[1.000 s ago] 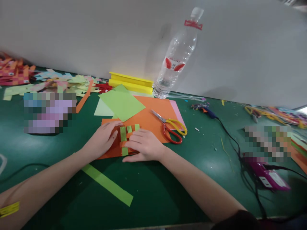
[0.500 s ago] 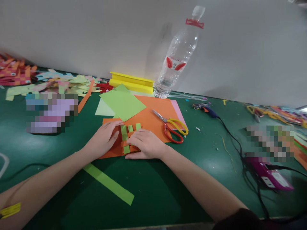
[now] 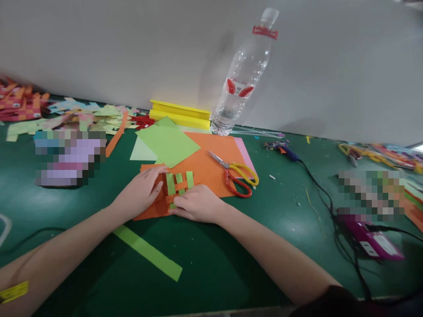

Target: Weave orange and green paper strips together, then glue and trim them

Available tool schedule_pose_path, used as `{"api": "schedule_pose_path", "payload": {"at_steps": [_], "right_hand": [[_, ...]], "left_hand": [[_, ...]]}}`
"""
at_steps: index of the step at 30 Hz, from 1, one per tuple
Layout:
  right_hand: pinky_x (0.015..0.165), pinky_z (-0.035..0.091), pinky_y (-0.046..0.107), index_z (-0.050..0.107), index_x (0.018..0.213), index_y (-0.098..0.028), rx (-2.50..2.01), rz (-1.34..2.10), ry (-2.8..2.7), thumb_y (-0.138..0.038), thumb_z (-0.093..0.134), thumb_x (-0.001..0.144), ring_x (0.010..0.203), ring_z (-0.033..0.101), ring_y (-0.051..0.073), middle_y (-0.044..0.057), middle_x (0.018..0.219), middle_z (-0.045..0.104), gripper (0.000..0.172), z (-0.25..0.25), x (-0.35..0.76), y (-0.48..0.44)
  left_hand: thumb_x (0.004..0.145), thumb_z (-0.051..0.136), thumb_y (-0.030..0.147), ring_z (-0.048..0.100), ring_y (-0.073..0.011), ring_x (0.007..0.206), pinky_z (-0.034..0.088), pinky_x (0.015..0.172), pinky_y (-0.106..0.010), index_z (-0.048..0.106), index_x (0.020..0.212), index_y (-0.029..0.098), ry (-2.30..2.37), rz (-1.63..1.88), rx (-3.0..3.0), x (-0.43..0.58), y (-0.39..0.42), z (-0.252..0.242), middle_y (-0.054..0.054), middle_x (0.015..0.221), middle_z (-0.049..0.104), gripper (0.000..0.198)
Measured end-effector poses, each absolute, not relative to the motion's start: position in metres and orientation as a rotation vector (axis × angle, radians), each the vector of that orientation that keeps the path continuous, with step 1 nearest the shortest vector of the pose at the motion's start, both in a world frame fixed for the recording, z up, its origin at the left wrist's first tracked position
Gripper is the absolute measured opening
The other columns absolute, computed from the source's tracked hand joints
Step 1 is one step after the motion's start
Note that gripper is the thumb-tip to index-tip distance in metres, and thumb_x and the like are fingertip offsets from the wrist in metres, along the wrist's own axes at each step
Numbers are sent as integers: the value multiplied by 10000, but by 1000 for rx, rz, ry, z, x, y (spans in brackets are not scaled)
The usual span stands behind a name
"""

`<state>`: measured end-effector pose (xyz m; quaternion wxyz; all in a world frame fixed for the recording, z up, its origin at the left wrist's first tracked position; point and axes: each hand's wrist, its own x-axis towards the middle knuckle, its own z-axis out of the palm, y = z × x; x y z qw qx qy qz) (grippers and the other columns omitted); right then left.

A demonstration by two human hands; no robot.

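Note:
Green and orange paper strips are woven over and under each other in a small lattice (image 3: 179,177) on folded orange paper (image 3: 145,213). My left hand (image 3: 142,189) lies on that paper at the lattice's left edge, fingers stretched out and thumb apart. At its lower right, my right hand (image 3: 200,204) has its fingers curled and pinched on an orange strip (image 3: 169,200) of the weave; the fingertips are partly hidden. A loose green paper strip (image 3: 148,252) lies below my hands. Scissors (image 3: 233,169) with one red and one yellow handle rest on an orange sheet (image 3: 211,145).
Green sheets (image 3: 168,143) and a folded yellow paper piece (image 3: 180,119) lie behind my hands. A plastic bottle (image 3: 239,75) leans against the wall. Paper scraps (image 3: 89,112) pile up at left. On the right are a blue-handled tool (image 3: 291,154) with a cord and a magenta device (image 3: 372,237).
My right hand has slid down and slightly right, its fingers more curled, uncovering more of the woven strips. My left hand has stayed nearly in place. The whole view has shifted slightly.

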<state>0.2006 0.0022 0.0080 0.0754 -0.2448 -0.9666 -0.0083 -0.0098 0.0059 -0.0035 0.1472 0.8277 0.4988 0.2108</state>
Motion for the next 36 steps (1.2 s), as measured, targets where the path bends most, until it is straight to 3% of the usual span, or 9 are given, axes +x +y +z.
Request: {"api": "schedule_pose_path", "payload": {"at_steps": [7,11,16,21,24,28,33,36], "right_hand": [[488,164,255,559,769,-187,-756,41,-2928,-439,379,940,509,469,98,-5,604,602,354,10,202,4],[490,152,262,573,768,-194,-762,55,-2919,-431,405,929,515,462,101,-6,613,613,332,9,201,4],[484,133,269,560,743,-188,-750,58,-2909,-429,390,932,519,480,104,-6,599,607,350,9,201,4],[489,147,263,556,744,-186,-722,109,-2897,-436,398,925,522,481,101,-5,610,607,347,9,202,5],[490,161,258,553,730,-189,-681,151,-2864,-471,406,916,512,468,98,-13,595,598,368,8,202,4],[497,243,244,538,683,-190,-782,250,-2641,-462,407,915,506,464,93,-26,571,569,381,9,204,6],[670,433,273,546,892,-192,-1080,272,-2042,-303,405,906,715,560,145,39,784,621,180,9,219,26],[871,428,380,543,991,-203,-1145,345,-1987,-334,454,887,943,574,204,67,958,639,189,5,228,40]], "left_hand": [[911,365,357,457,-258,1242,395,1014,-454,368,1273,191,1372,749,2108,-6,4,-1,-116,1314,498,398],[916,379,345,514,-236,1193,444,977,-429,282,1326,195,1247,883,1851,-3,3,1,-137,1290,511,448],[841,539,391,627,-236,1030,512,890,-435,342,1270,206,1253,975,1630,0,4,3,-144,1335,481,507],[717,693,396,695,-215,795,557,801,-415,415,1221,216,1371,923,1517,3,4,4,-64,1014,673,603],[705,710,392,692,-210,779,559,782,-378,448,1205,226,1399,917,1537,5,4,4,-4,831,683,588],[731,679,374,674,-203,733,549,758,-372,488,1170,222,1455,923,1673,5,5,5,18,737,661,503],[790,616,370,660,-210,836,513,836,-405,483,1186,237,1459,938,1840,2,0,4,-1,825,659,438],[813,593,364,646,-206,923,490,893,-404,473,1202,236,1417,955,1900,2,-5,4,-19,903,660,427]]}}
